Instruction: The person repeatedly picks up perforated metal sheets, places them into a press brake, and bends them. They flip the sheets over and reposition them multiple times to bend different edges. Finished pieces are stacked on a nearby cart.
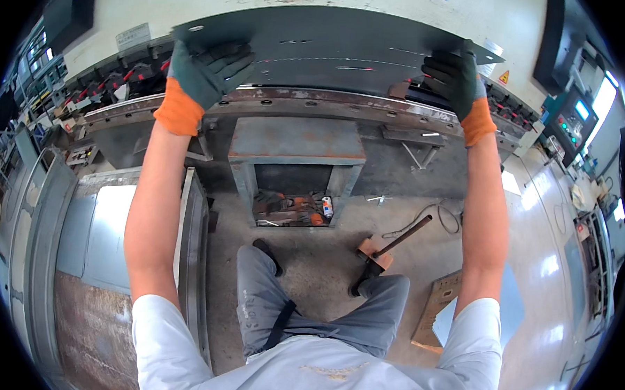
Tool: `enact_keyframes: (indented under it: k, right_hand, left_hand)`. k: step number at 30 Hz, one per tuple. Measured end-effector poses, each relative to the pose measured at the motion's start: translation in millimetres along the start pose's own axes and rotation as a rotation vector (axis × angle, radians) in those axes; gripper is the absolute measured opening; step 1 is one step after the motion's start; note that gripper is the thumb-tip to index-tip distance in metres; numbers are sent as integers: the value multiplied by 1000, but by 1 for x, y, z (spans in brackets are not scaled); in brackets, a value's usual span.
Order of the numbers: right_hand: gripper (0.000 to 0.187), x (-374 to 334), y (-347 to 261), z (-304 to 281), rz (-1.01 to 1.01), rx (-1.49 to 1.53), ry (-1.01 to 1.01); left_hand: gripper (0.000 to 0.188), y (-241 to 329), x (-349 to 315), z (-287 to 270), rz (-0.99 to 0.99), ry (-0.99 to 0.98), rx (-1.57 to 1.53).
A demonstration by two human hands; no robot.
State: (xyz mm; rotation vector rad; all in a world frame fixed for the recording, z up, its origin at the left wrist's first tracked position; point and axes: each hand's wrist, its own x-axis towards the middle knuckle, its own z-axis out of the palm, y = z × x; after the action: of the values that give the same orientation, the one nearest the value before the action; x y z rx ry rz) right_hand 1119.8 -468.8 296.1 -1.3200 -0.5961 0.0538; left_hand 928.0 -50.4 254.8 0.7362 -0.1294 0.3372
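A wide dark metal sheet (320, 45) stretches in front of me at the press brake, its far part against the pale machine front. My left hand (209, 74), in a dark green glove with an orange cuff, holds the sheet near its left end, fingers laid along its face and thumb by the edge. Near the right end, my right hand (455, 77), gloved alike, holds it with the fingers on the face and the thumb pointing up. Both arms reach forward, raised. Below the sheet runs the machine's long steel bed (308, 101).
A grey steel stand (296, 140) with tools and a can on its shelf stands before me. On the floor, a foot pedal (374, 255) with a pole is by my right foot. Left is a rusty table (88, 330) bearing sheets; right are cardboard (436, 304) and a control panel (573, 124).
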Motion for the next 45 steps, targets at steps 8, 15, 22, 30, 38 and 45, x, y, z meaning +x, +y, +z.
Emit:
enact_keyframes:
  k: [8, 15, 22, 30, 38, 45]
  right_hand:
    - [80, -6, 3, -3, -25, -9, -38]
    - [72, -6, 11, -8, -15, 15, 0]
    - [71, -16, 24, -12, -96, -17, 24]
    - [55, -118, 174, -99, -279, -166, -22]
    - [42, -299, 330, -98, -159, -438, 262]
    - [61, -349, 289, -70, -73, -73, 179]
  left_hand:
    - [85, -5, -2, -3, 10, 97, 18]
    - [68, -4, -3, -7, -12, 91, 123]
    - [60, 9, 6, -18, -26, 118, 58]
    - [47, -35, -44, -85, -181, -138, 87]
    - [38, -168, -178, -161, 40, 345, 336]
    - [44, -268, -225, -13, -482, 77, -208]
